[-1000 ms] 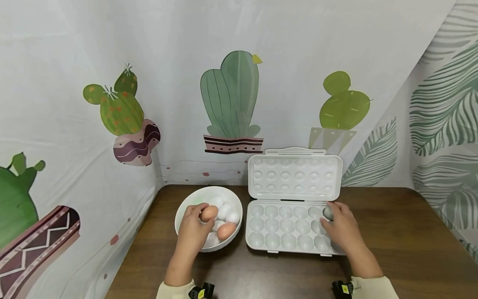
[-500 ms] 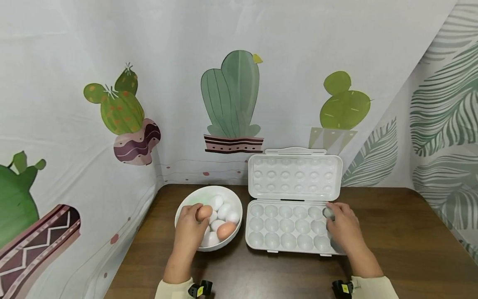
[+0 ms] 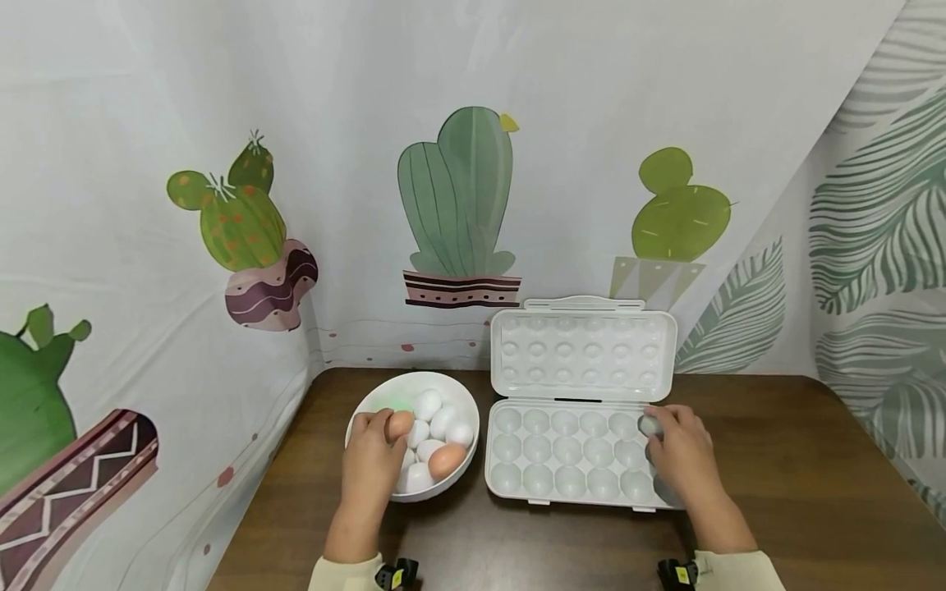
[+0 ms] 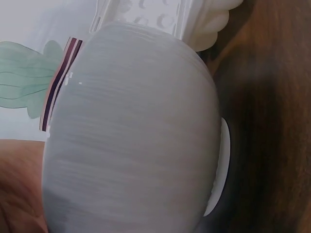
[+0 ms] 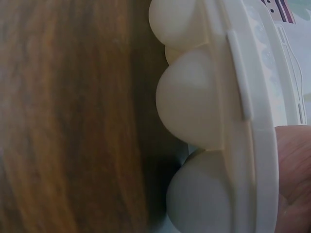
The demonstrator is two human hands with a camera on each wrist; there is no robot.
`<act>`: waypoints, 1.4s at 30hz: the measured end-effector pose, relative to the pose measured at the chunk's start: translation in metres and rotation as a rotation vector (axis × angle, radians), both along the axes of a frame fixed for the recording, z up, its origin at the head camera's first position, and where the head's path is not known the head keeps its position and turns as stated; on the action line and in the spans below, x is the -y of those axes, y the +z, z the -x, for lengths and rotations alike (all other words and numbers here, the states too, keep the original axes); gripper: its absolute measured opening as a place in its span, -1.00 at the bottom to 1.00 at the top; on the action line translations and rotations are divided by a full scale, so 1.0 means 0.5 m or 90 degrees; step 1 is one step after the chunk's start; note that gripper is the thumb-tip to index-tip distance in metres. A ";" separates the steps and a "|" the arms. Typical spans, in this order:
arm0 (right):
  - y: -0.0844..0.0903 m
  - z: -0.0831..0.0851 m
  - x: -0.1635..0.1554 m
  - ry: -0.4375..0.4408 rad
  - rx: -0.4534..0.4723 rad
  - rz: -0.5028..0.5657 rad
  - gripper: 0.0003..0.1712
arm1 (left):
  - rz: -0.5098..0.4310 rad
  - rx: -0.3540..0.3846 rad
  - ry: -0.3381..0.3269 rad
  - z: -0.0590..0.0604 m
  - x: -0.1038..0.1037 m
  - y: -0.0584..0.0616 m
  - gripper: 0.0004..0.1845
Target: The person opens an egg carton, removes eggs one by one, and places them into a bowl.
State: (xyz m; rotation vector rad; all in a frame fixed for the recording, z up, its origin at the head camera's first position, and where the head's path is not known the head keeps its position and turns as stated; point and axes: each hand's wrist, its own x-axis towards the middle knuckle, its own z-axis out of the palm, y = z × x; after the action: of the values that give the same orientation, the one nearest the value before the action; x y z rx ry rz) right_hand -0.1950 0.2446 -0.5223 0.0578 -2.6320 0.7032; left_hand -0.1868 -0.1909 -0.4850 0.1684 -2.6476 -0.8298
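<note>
Left hand: my left hand [image 3: 373, 460] is over the near left side of the white bowl [image 3: 369, 400], fingers curled round a brown egg [image 3: 400, 424] held just above the eggs in the bowl.
Right hand: my right hand [image 3: 683, 460] lies on the right end of the egg tray [image 3: 569, 451], fingertips pinching a small grey egg [image 3: 649, 425] at the far right cup of the back row (whether it sits fully in the cup I cannot tell).
Bowl: several white eggs [image 3: 429, 405] and a second brown egg [image 3: 447, 460] lie inside; from the left wrist view its outer wall [image 4: 131, 136] fills the frame.
Tray: white plastic, the other cups bare, its lid [image 3: 584, 349] standing open behind, leaning toward the wall; the right wrist view shows the rounded cup undersides [image 5: 189, 99] above the wood.
Surface: dark brown wood grain [image 3: 798, 460], with bowl and tray side by side, close but apart.
Room: a white cloth backdrop [image 3: 591, 123] printed with potted cacti [image 3: 458, 205] hangs behind and to my left, and a leaf-patterned cloth [image 3: 879, 230] closes the right side.
Sleeves: cream cuffs [image 3: 739, 570] show at both wrists, at the bottom edge.
</note>
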 end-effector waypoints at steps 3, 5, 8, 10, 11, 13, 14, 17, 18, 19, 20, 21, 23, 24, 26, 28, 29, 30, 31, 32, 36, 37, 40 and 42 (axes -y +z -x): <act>-0.001 0.000 0.001 -0.003 -0.006 -0.002 -0.55 | 0.004 0.004 0.004 0.002 0.000 -0.004 -0.52; -0.002 0.001 0.001 -0.005 -0.006 -0.005 -0.54 | 0.006 0.006 0.005 0.003 0.000 -0.005 -0.51; -0.001 0.001 0.001 -0.002 0.004 -0.007 -0.53 | 0.011 -0.001 0.007 0.004 0.000 -0.007 -0.51; 0.000 0.001 0.001 0.000 0.013 -0.007 -0.52 | 0.013 -0.009 0.010 0.004 0.000 -0.008 -0.51; 0.000 0.001 0.001 0.000 0.016 -0.007 -0.52 | 0.016 -0.013 0.012 0.004 0.000 -0.009 -0.50; 0.001 0.000 0.001 0.001 0.022 -0.007 -0.52 | 0.022 -0.021 0.014 0.004 0.000 -0.010 -0.50; 0.001 0.000 0.000 0.000 0.024 -0.007 -0.52 | 0.027 -0.024 0.016 0.004 0.000 -0.011 -0.50; 0.000 0.001 0.000 -0.003 0.031 -0.007 -0.53 | 0.040 -0.026 0.020 0.004 0.001 -0.015 -0.49; 0.000 0.001 0.000 -0.004 0.035 -0.009 -0.53 | 0.042 -0.026 0.021 0.004 0.001 -0.015 -0.49; 0.000 0.001 0.000 -0.005 0.038 -0.010 -0.53 | 0.043 -0.026 0.023 0.004 0.001 -0.016 -0.49; 0.000 0.001 0.000 -0.005 0.043 -0.012 -0.53 | 0.043 -0.026 0.024 0.004 0.001 -0.017 -0.49; 0.000 0.002 0.000 -0.006 0.046 -0.014 -0.53 | 0.043 -0.026 0.024 0.005 0.001 -0.017 -0.49; 0.000 0.002 0.000 -0.006 0.053 -0.016 -0.53 | 0.044 -0.025 0.025 0.005 0.001 -0.018 -0.50; 0.001 0.001 0.000 -0.007 0.054 -0.017 -0.53 | 0.046 -0.025 0.024 0.005 0.001 -0.017 -0.50; 0.001 0.000 0.000 -0.007 0.051 -0.016 -0.53 | 0.056 -0.024 0.021 0.006 0.000 -0.016 -0.50; 0.002 -0.001 0.000 -0.008 0.046 -0.015 -0.53 | 0.070 -0.025 0.017 0.006 -0.001 -0.015 -0.49; 0.002 -0.002 0.000 -0.008 0.043 -0.016 -0.53 | 0.078 -0.025 0.015 0.006 -0.002 -0.014 -0.49; 0.002 -0.002 -0.001 -0.008 0.037 -0.016 -0.53 | 0.084 -0.027 0.014 0.007 -0.002 -0.014 -0.49; 0.002 -0.002 -0.001 -0.007 0.033 -0.016 -0.53 | 0.089 -0.031 0.014 0.007 -0.003 -0.014 -0.49; 0.001 -0.001 -0.001 -0.007 0.029 -0.017 -0.53 | 0.093 -0.034 0.014 0.007 -0.003 -0.014 -0.49; 0.000 0.001 -0.002 -0.006 0.022 -0.017 -0.52 | 0.095 -0.040 0.018 0.006 -0.004 -0.014 -0.49; 0.000 0.001 -0.002 -0.006 0.026 -0.017 -0.52 | 0.092 -0.038 0.019 0.006 -0.004 -0.014 -0.48; 0.001 0.001 -0.002 -0.006 0.033 -0.018 -0.52 | 0.080 -0.029 0.021 0.006 -0.004 -0.015 -0.49; 0.001 0.000 -0.002 -0.007 0.038 -0.017 -0.52 | 0.071 -0.023 0.023 0.006 -0.004 -0.016 -0.51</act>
State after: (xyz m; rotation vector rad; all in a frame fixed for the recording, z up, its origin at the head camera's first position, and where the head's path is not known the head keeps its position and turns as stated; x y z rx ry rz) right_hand -0.1950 0.2458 -0.5219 0.0302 -2.6972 0.6759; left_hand -0.1896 -0.1891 -0.4929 0.1712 -2.6401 -0.6659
